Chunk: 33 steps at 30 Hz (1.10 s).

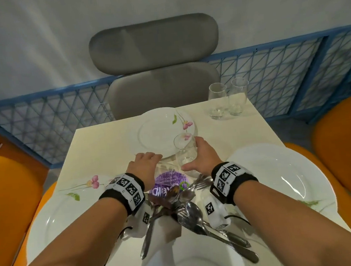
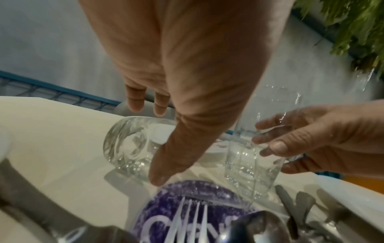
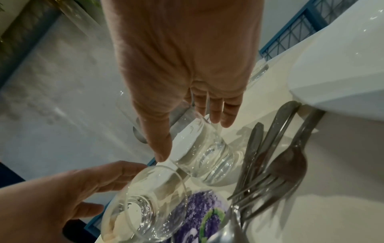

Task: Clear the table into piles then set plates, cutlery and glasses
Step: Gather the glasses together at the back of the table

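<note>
A cream desk (image 1: 107, 143) carries white plates at each seat, with a grey chair (image 1: 156, 55) at twelve o'clock. At centre the left hand (image 1: 144, 165) curls loosely round a tipped-over glass (image 1: 165, 168), and at its three o'clock the right hand (image 1: 204, 155) wraps an upright glass (image 1: 186, 151), while cutlery (image 1: 190, 204) lies heaped at six o'clock. To place them cleanly, I would right the tipped glass before lifting, grip both low and carry them toward the two glasses (image 1: 227, 100) at one o'clock.

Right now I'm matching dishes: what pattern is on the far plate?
White far plate with pink flowers on green stems; head view.
</note>
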Available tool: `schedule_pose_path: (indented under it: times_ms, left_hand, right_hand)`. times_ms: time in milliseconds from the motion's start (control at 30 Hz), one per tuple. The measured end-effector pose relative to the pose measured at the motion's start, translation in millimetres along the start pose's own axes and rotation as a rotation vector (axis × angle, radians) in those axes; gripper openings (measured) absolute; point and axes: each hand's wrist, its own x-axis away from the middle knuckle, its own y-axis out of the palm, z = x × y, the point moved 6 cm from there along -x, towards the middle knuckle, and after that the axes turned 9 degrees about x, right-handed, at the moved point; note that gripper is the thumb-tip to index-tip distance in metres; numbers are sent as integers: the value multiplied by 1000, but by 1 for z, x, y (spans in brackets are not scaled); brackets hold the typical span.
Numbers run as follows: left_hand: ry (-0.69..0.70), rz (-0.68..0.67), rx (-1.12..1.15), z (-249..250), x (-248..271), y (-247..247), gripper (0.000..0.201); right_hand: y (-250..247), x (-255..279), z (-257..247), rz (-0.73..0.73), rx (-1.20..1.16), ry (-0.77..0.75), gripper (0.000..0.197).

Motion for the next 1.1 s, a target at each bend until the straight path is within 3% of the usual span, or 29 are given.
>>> schedule_pose_path:
  times_ms: [300,533,700,867,1100]
  left_hand:
    - [51,80,-49,-6,-5,6,70]
    - [27,139,200,6,-5,-13,74]
    - [24,234,523,53,-21,-45,75]
    - [-10,274,845,111,-75,-58,68]
    - [-90,338,952,164,-139,-46,76]
  right_hand:
    - [0,7,-3,83,1,-2,79]
    - [-45,-8,17,102,-78,61,78]
    - [-107,-33,44,186,-94,107,79]
    - [-152,-64,83,250,-52,199,78]
    - [-174,-95,123,256,-14,252,82]
